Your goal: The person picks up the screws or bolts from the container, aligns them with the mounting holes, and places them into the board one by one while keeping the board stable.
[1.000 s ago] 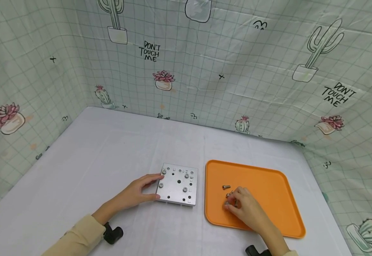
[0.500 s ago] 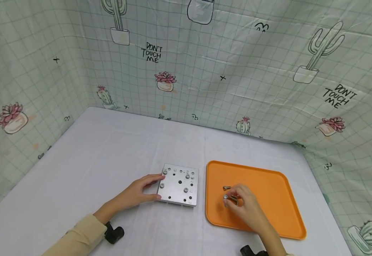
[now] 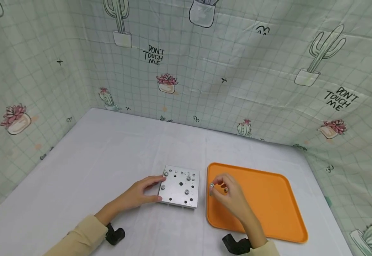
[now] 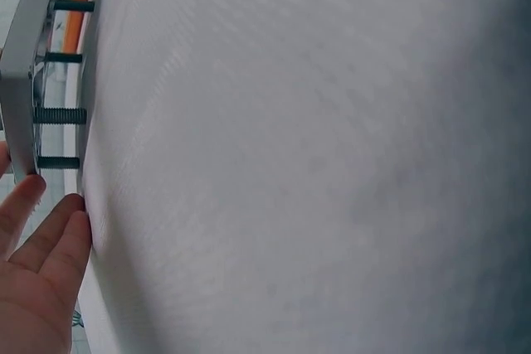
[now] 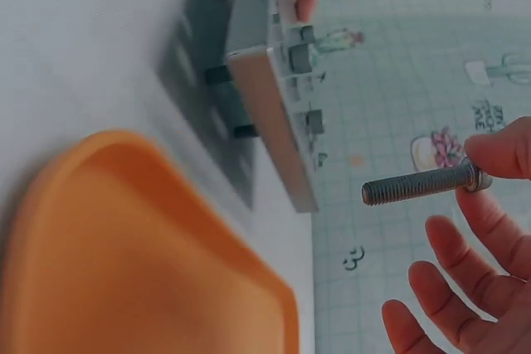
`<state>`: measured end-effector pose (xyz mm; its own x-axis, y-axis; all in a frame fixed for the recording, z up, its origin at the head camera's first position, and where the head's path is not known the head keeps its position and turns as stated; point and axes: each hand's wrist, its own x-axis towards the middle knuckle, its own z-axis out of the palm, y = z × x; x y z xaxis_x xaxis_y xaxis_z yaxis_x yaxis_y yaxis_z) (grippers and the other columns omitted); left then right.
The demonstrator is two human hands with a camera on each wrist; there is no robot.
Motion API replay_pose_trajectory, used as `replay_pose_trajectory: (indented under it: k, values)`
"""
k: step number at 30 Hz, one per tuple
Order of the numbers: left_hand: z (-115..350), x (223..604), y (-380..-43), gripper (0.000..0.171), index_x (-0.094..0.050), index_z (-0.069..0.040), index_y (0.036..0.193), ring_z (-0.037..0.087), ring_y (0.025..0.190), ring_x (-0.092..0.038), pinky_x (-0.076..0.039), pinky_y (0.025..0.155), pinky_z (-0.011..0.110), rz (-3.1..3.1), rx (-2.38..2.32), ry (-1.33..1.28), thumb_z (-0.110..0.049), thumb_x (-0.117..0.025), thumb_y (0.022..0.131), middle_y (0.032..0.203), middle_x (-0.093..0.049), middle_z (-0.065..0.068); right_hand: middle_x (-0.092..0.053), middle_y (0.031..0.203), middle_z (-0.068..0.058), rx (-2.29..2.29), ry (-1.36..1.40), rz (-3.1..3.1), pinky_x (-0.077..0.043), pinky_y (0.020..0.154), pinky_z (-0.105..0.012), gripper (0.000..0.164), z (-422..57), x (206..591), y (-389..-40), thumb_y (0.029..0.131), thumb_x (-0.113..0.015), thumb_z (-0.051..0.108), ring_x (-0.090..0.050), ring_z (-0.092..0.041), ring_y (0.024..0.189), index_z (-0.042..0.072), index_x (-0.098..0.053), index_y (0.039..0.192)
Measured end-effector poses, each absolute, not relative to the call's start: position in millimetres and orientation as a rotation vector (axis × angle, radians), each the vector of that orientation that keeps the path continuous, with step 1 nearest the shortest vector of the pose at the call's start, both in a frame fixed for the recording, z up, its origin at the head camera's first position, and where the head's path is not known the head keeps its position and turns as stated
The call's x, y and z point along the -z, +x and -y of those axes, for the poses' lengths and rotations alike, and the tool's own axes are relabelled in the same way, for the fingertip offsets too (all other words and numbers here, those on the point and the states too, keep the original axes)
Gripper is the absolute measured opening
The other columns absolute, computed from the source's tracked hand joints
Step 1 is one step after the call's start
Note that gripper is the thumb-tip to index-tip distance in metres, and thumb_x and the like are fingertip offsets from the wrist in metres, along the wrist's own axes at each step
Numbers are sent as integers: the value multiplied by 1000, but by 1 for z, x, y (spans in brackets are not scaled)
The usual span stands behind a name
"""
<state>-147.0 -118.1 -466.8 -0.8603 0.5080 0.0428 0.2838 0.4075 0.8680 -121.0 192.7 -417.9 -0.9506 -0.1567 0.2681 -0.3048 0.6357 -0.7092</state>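
My left hand [image 3: 138,193] holds the left edge of a square silver metal plate [image 3: 174,190], thumb at the near corner and forefinger farther up. Several socket-head bolts stand in the plate's holes; in the left wrist view their threaded ends, such as this bolt shank [image 4: 60,115], stick out beneath it. Between thumb and forefinger, my right hand [image 3: 232,199] pinches a bolt [image 5: 423,184] by its head, the threaded shank pointing away from the fingers. It is over the left part of the orange tray [image 3: 259,174], right of the plate.
Behind my right fingers another bolt [image 3: 226,190] shows in the tray, partly hidden. The white-covered table [image 3: 125,142] stretches left of and behind the plate. A patterned cloth [image 3: 198,96] hangs around the table's back and sides.
The right hand has lifted a bolt from the group in the tray and moved left and away from the body, toward the plate. My left hand keeps its hold on the plate.
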Motion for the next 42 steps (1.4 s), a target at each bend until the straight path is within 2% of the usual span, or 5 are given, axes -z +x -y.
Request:
replay_pose_trajectory:
  k: [5, 11, 18, 26, 42]
  values:
    - [118, 467, -146, 61, -50, -15, 135, 30, 131, -42, -36, 109, 45, -2435, -1429, 710, -33, -72, 81, 142, -44, 10, -57, 90, -1, -1218, 391, 2683, -51, 77, -37, 15, -179, 411, -133, 79, -71, 11, -54, -23, 89, 10, -59, 88]
    - [118, 465, -147, 61, -50, -15, 135, 29, 131, -42, -36, 109, 44, -2437, -1425, 707, -32, -72, 80, 143, -44, 9, -57, 93, 0, -1229, 426, 2685, -50, 80, -39, 15, -169, 407, -146, 81, -71, 13, -52, -23, 90, 11, -58, 88]
    - [118, 465, -147, 61, -50, -14, 135, 30, 131, -42, -37, 108, 44, -2439, -1422, 711, -33, -72, 81, 142, -44, 10, -57, 97, -5, -1210, 352, 2720, -50, 82, -45, 14, -158, 405, -160, 82, -70, 15, -49, -25, 90, 8, -62, 90]
    - [118, 465, -147, 61, -50, -14, 135, 31, 131, -41, -36, 108, 45, -2427, -1433, 714, -32, -72, 81, 142, -44, 11, -57, 104, -9, -1225, 284, 2740, -49, 82, -44, 16, -152, 412, -171, 83, -70, 19, -50, -30, 94, 8, -66, 93]
    - [118, 463, -145, 60, -50, -15, 135, 30, 132, -41, -35, 109, 44, -2424, -1440, 695, -32, -72, 81, 142, -44, 10, -59, 100, -9, -1206, 241, 2743, -48, 75, -36, 15, -150, 425, -176, 82, -71, 19, -50, -26, 89, 9, -68, 93]
